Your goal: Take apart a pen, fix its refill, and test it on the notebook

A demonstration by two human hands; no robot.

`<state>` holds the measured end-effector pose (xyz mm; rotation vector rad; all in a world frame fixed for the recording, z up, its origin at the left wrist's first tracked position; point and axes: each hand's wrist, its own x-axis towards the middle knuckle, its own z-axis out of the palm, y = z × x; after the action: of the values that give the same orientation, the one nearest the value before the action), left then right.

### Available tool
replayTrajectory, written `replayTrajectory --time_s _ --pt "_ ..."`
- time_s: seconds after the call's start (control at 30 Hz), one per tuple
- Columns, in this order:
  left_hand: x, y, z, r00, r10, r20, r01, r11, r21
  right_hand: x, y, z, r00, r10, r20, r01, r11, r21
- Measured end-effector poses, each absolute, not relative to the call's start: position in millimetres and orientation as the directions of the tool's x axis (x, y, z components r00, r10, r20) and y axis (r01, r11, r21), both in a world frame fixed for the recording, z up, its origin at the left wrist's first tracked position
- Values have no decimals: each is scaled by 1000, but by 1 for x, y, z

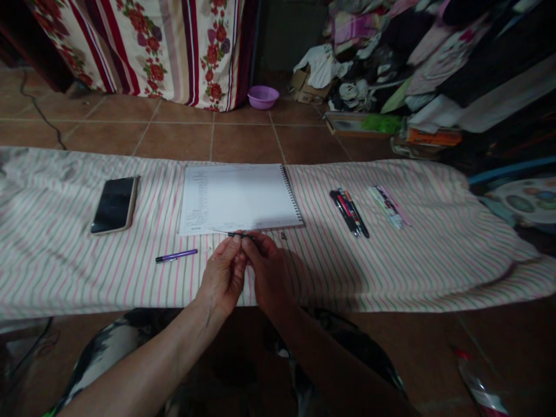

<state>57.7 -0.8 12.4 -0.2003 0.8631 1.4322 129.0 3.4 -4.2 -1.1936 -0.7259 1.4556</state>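
Held between both hands is a thin black pen (234, 234), lying nearly level, with a fine pale end pointing left. My left hand (223, 275) is closed, thumb and fingers pinching it. My right hand (267, 263) is closed on its right part, which the fingers mostly hide. Just beyond the hands lies an open spiral notebook (249, 194), with a printed sheet showing along its left side. A purple pen (176, 256) with a dark end rests to the left of my left hand. A small dark piece (283, 236) sits by my right fingertips.
A striped cloth (143, 278) covers the bench. On it are a phone (114, 205) at left, several pens (348, 212) at right, and another pale bundle of pens (388, 205) beyond them. On the tiled floor are a purple basin (263, 97), piled clothes and a bottle (480, 385).
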Motion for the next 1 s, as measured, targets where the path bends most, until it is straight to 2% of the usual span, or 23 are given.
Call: replayTrajectory --time_s 0.2,0.5,0.63,0.73,0.9,1.0 --pt "58 -1 12 -96 785 -613 -913 176 368 130 3 -4 79 963 -259 -322 -221 -920" --pt "62 -6 17 -85 751 -655 -906 216 365 133 4 -4 120 946 -300 -319 -249 -915" --pt "66 -12 22 -51 745 -665 -867 298 400 140 8 1 168 963 -213 -145 -189 -971" --pt "65 -17 23 -27 746 -665 -838 346 421 146 10 6 144 980 -137 -14 -136 -991" --pt "60 -23 22 18 756 -655 -761 435 481 154 11 13 130 990 -61 31 -65 -997" --pt "57 -26 22 69 769 -635 -684 500 531 159 13 15 147 989 16 113 0 -994"
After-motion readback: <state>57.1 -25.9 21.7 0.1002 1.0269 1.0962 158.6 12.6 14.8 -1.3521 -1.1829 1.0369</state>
